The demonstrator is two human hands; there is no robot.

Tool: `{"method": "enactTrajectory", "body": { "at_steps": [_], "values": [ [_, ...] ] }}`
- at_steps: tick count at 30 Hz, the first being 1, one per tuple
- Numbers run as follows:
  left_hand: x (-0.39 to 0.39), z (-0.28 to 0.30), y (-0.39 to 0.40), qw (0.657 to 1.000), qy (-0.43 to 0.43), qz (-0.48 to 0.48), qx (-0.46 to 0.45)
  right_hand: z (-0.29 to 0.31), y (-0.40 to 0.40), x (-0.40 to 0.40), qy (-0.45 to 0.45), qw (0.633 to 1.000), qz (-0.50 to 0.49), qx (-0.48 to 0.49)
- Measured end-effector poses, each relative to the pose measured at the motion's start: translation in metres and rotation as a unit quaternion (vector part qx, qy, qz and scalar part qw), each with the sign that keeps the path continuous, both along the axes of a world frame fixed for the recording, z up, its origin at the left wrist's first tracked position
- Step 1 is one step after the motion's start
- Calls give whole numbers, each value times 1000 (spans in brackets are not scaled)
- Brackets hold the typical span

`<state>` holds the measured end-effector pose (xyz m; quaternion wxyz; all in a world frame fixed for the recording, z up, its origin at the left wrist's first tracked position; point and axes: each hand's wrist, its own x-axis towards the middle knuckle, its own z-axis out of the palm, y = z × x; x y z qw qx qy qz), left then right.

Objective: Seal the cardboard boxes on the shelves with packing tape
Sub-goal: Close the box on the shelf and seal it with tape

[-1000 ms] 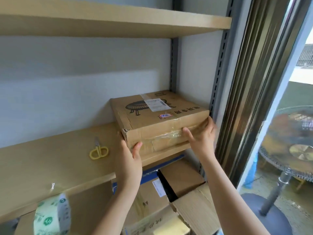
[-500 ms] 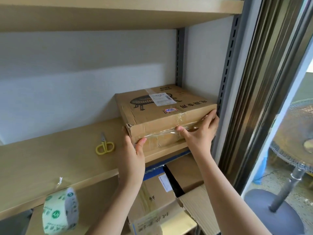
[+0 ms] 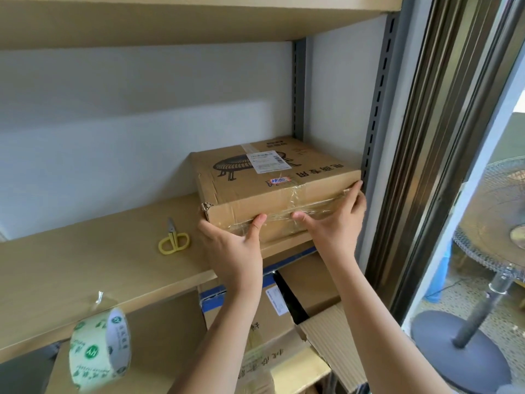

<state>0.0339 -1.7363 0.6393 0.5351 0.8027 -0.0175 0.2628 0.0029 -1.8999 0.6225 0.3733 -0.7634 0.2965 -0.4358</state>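
Fingers of both the left hand (image 3: pixel 233 245) and right hand (image 3: pixel 336 223) press flat, uncurled, against clear tape (image 3: pixel 301 213) on the flat brown cardboard box (image 3: pixel 255 177).

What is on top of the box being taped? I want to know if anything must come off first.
On the box top: a white shipping label, a small sticker and clear tape. No loose items. Its contents are hidden.

Open shelf to the left, box wedged at the right

The cardboard box (image 3: pixel 272 191) sits just beside the grey upright (image 3: pixel 375 109), leaving little room on its right. Left of it the shelf board (image 3: pixel 85 265) lies open except for yellow scissors (image 3: pixel 173 240). The upper shelf (image 3: pixel 170 21) caps headroom; a tape roll (image 3: pixel 99 351) hangs below the board's front edge.
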Motion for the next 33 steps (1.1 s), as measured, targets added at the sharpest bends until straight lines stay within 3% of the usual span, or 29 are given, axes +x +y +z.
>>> {"method": "enactTrajectory", "body": {
  "at_steps": [12,17,24,27,30,33],
  "values": [
    [4,-10,33,995,0,-92,-34,5,-44,-21,-87,989,90,76],
    [-6,-7,41,976,48,-209,-34,3,-39,-28,-84,973,165,136],
    [-4,-5,43,994,32,-106,-16,4,-6,-22,-18,997,51,60],
    [-4,2,47,993,34,-110,-8,5,0,-20,6,999,27,40],
    [-8,9,52,989,64,-126,55,12,4,-23,67,997,-1,34],
    [-24,14,74,989,28,-119,83,22,36,-34,101,994,-48,-11]
  ]
}}
